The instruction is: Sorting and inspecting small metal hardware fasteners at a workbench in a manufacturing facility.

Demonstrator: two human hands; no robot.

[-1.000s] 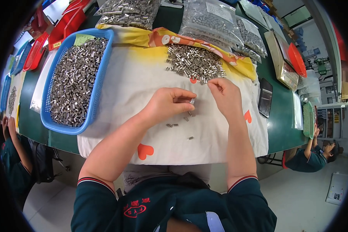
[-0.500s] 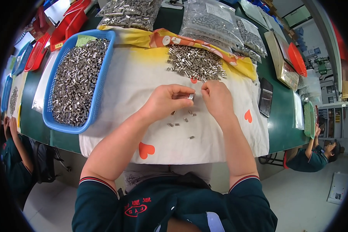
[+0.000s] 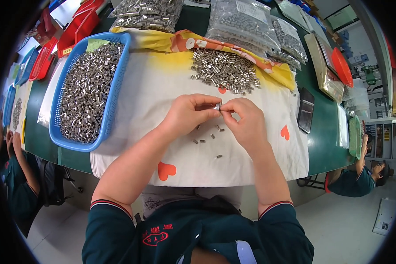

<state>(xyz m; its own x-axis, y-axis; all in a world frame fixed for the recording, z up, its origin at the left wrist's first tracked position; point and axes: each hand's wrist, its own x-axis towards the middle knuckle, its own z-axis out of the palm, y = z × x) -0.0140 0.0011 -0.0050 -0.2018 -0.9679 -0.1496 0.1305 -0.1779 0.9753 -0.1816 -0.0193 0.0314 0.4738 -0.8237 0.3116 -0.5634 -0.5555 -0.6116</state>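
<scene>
My left hand (image 3: pixel 185 112) is closed, pinching a small shiny metal sleeve (image 3: pixel 218 106) between thumb and fingers above the cloth. My right hand (image 3: pixel 247 122) meets it from the other side, its thumb and forefinger pinched together at the sleeve; how many pieces lie between the fingertips is hidden. Several loose metal sleeves (image 3: pixel 202 141) are scattered on the white cloth (image 3: pixel 207 169) below the hands. Beyond them a heap of the same sleeves (image 3: pixel 224 70) rests against the cloth's folded yellow and orange edge (image 3: pixel 187 42).
A blue plastic basket (image 3: pixel 108 119) full of metal sleeves stands at my left. Clear bags of metal parts (image 3: pixel 242 26) lie at the back. On the right are a dark phone (image 3: pixel 306 112) and a red tray (image 3: pixel 341 66). Co-workers sit at both sides.
My right hand has moved left from near the heap, and its fingertips now meet the sleeve in my left hand. The left hand stays almost in place.
</scene>
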